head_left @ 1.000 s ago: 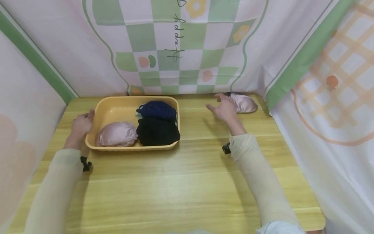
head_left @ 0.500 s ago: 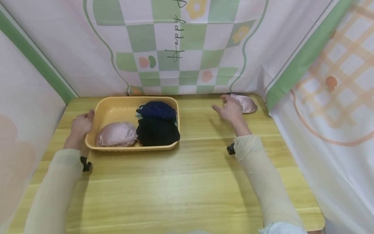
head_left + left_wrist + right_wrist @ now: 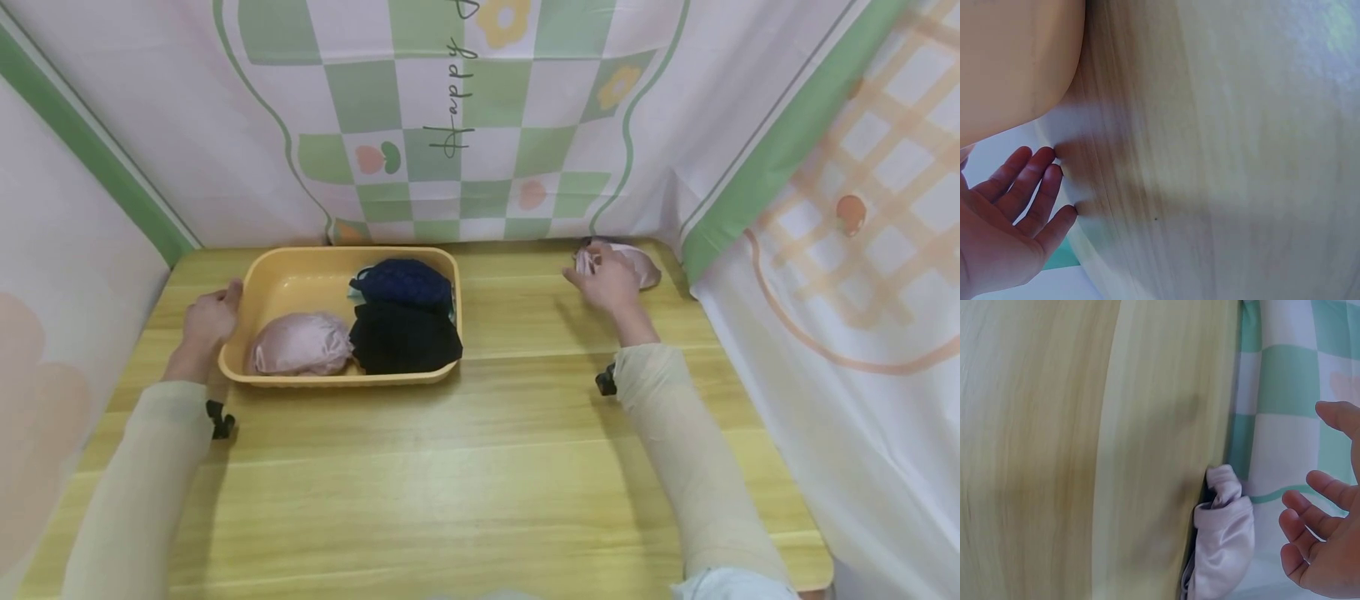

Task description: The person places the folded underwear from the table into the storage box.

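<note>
My left hand [image 3: 210, 318] is at the left end of a yellow plastic tray [image 3: 262, 275], thumb near the rim. In the left wrist view its fingers [image 3: 1032, 187] spread loosely beside the tray wall, gripping nothing. At the back right of the table my right hand [image 3: 611, 285] reaches over a shiny pink satin cloth item [image 3: 645, 268], partly hiding it. The right wrist view shows that satin item [image 3: 1225, 547] with a gathered band at one end, and the right fingers [image 3: 1319, 519] loosely bent and apart from it.
Inside the tray lie a pink satin bundle [image 3: 300, 343], a navy cloth item [image 3: 405, 283] and a black folded cloth [image 3: 405, 340]. The wooden table [image 3: 435, 467] ends at a printed curtain [image 3: 427, 200] behind and at the sides.
My right hand has moved to the right, over the pink satin item at the back. The left hand and the tray have stayed in place.
</note>
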A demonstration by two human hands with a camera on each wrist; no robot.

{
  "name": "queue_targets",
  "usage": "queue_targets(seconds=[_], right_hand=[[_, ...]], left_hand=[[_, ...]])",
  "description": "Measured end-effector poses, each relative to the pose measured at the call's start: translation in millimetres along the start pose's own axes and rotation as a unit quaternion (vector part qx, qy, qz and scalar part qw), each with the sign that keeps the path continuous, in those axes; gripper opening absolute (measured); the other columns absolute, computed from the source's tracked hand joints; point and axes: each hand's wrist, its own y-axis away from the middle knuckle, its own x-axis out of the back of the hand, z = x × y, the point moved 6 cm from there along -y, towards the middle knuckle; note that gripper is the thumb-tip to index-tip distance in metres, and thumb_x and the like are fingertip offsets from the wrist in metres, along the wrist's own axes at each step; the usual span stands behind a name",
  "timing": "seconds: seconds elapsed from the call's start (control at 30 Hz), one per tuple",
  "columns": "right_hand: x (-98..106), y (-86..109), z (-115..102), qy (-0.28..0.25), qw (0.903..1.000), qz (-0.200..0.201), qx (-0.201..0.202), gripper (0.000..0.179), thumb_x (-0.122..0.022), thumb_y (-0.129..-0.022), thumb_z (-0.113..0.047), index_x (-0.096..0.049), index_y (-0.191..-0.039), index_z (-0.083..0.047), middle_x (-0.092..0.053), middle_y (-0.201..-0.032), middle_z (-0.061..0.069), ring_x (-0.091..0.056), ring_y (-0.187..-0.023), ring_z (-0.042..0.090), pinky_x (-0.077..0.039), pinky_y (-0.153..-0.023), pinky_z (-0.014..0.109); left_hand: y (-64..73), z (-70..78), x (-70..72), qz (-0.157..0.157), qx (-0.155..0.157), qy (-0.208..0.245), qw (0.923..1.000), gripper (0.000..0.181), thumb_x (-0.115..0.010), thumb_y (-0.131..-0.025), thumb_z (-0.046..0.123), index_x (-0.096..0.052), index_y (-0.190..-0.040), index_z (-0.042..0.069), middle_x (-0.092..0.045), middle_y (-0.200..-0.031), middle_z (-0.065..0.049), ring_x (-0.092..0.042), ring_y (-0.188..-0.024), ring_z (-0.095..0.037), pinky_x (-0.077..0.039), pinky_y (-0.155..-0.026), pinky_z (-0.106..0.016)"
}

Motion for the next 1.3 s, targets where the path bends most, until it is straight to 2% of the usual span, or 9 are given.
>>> queue_targets(seconds=[0.13,0.27,0.4,0.57,0.7,1.03,1.3], right_hand=[[1,-1.6,7,-0.003,0.9998,-0.015,-0.011,0.088,-0.058,-0.091,-0.063,-0.029,-0.155,-0.009,-0.049,-0.146,0.028,-0.047,-0.133,0.047,-0.036,-0.114,0.059],[3,-4.7,13,0.003,0.9996,-0.019,-0.020,0.086,-0.058,-0.093,-0.057,-0.028,-0.155,-0.007,-0.048,-0.146,0.032,-0.047,-0.132,0.049,-0.036,-0.114,0.059],[6,-8.7,21,0.011,0.9996,-0.004,-0.025,0.082,-0.058,-0.093,-0.053,-0.032,-0.153,-0.004,-0.049,-0.144,0.032,-0.046,-0.133,0.049,-0.030,-0.117,0.060],[9,-12.8,33,0.015,0.9991,0.029,-0.027,0.080,-0.062,-0.091,-0.052,-0.037,-0.151,-0.005,-0.046,-0.149,0.027,-0.036,-0.141,0.047,-0.019,-0.120,0.062],[9,-13.1,39,0.006,0.9990,0.027,-0.036,0.082,-0.063,-0.092,-0.051,-0.033,-0.154,-0.006,-0.038,-0.155,0.027,-0.031,-0.143,0.050,-0.020,-0.120,0.062],[10,-17.1,57,0.016,0.9982,0.007,-0.058,0.085,-0.060,-0.094,-0.052,-0.022,-0.157,-0.010,-0.026,-0.157,0.033,-0.030,-0.140,0.055,-0.027,-0.115,0.068],[14,-21.2,70,0.021,0.9975,0.002,-0.067,0.090,-0.059,-0.093,-0.057,-0.018,-0.158,-0.011,-0.020,-0.161,0.030,-0.029,-0.141,0.056,-0.025,-0.114,0.072]], left_hand=[[0.9,1.2,0.6,0.002,-0.003,-0.002,1.0000,0.088,-0.001,-0.100,0.061,-0.039,-0.149,-0.001,-0.036,-0.147,-0.041,-0.032,-0.133,-0.063,-0.027,-0.115,-0.067],[1.1,1.4,1.2,0.002,0.002,0.002,1.0000,0.089,-0.001,-0.100,0.062,-0.038,-0.149,-0.001,-0.036,-0.147,-0.041,-0.032,-0.133,-0.063,-0.027,-0.115,-0.067],[0.5,0.7,1.2,-0.001,0.005,0.008,1.0000,0.090,-0.001,-0.099,0.065,-0.038,-0.150,0.001,-0.036,-0.147,-0.041,-0.032,-0.134,-0.062,-0.027,-0.115,-0.067],[-0.5,-0.3,1.2,-0.001,0.005,0.011,0.9999,0.088,-0.002,-0.099,0.064,-0.036,-0.151,0.002,-0.036,-0.148,-0.040,-0.032,-0.134,-0.062,-0.027,-0.115,-0.068],[0.1,-0.9,0.5,-0.008,0.012,0.007,0.9999,0.090,0.000,-0.099,0.065,-0.033,-0.153,0.002,-0.034,-0.149,-0.041,-0.030,-0.135,-0.063,-0.026,-0.115,-0.068],[0.8,-1.0,-0.1,-0.008,0.013,0.004,0.9999,0.090,0.000,-0.099,0.065,-0.035,-0.152,0.001,-0.034,-0.148,-0.041,-0.030,-0.135,-0.063,-0.026,-0.115,-0.068],[0.0,-1.0,-0.5,-0.007,0.013,0.002,0.9999,0.090,0.000,-0.099,0.065,-0.035,-0.151,0.000,-0.034,-0.148,-0.041,-0.030,-0.135,-0.063,-0.026,-0.115,-0.068]])
